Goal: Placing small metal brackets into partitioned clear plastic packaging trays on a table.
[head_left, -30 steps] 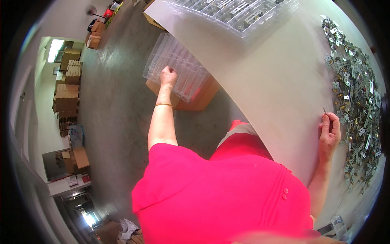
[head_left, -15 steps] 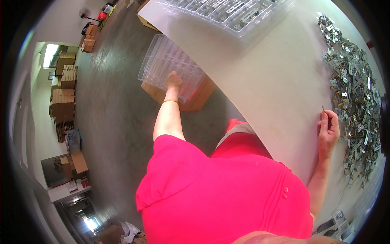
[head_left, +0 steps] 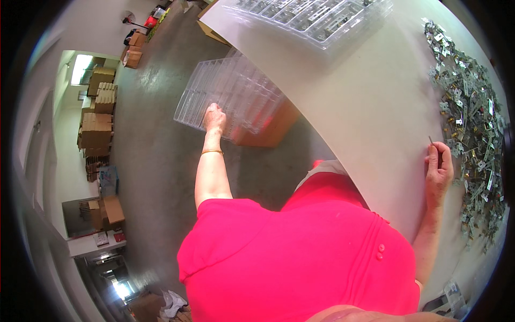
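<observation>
My left hand [head_left: 214, 118] is closed on the near edge of a clear plastic tray [head_left: 198, 80] with long compartments. The tray is tilted above a brown cardboard box [head_left: 276, 131] beside the table; other clear trays seem to lie under it, but I cannot separate them well. On the table's right side rests my right hand [head_left: 439, 169], pinching a thin metal piece [head_left: 431, 140] whose tip points up. Right beside that hand spreads a heap of small metal parts [head_left: 477, 123], grey with some brass-coloured bits.
A clear tray [head_left: 327, 45] with metal parts in its compartments stands at the far end of the pale table [head_left: 343, 96]. Stacked cardboard [head_left: 96, 131] lines the left wall, past the grey floor [head_left: 155, 161]. A clear plastic container [head_left: 456, 300] lies at the lower right.
My left hand has moved left and nearer to me, drawing the clear tray out past the box's edge. My right hand stays by the heap with the thin metal piece.
</observation>
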`<act>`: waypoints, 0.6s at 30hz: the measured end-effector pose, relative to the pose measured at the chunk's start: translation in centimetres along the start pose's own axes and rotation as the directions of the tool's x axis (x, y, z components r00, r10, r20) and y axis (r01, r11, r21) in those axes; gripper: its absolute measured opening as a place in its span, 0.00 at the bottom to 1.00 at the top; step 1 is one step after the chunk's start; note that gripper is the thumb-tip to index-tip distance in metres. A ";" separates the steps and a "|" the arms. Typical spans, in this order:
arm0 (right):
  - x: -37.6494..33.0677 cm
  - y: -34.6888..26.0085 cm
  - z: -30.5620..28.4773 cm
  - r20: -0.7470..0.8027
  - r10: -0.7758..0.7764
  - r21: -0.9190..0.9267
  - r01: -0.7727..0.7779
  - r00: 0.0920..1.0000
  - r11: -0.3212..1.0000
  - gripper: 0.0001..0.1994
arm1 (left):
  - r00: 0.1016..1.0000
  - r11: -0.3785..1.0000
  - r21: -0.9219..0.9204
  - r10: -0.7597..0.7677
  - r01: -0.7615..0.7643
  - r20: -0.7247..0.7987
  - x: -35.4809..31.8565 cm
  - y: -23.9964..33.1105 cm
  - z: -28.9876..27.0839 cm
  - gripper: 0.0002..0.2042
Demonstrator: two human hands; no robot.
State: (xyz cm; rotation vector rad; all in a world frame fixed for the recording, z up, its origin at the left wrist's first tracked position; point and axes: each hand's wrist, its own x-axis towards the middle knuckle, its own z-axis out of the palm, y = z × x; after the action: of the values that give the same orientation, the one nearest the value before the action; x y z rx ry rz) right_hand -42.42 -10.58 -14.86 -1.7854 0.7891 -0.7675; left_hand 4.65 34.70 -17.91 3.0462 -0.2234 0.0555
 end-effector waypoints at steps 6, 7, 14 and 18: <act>-0.1 0.0 0.2 -0.007 0.008 0.044 -0.008 1.000 0.999 0.04 | 0.990 0.990 -0.014 -0.139 0.139 -0.017 0.7 -6.0 -2.4 0.09; -0.2 -0.1 0.2 -0.008 0.017 0.062 -0.016 1.000 0.998 0.03 | 0.987 0.987 -0.068 -0.150 0.147 -0.052 0.9 -6.9 -2.9 0.10; 0.0 0.4 0.2 -0.009 0.012 0.017 -0.012 1.000 1.000 0.02 | 0.978 0.928 -0.365 -0.143 0.080 -0.150 3.7 -8.1 -6.3 0.11; -0.1 0.8 -0.8 -0.049 -0.020 0.044 0.022 0.999 0.999 0.02 | 0.933 0.915 -0.364 0.034 -0.173 -0.358 5.2 -1.4 -10.0 0.10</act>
State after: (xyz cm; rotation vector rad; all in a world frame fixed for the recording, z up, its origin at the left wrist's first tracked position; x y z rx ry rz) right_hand -43.22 -11.13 -15.37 -1.7436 0.7805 -0.8392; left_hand 9.68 36.17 -7.86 2.5665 -0.3256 0.4886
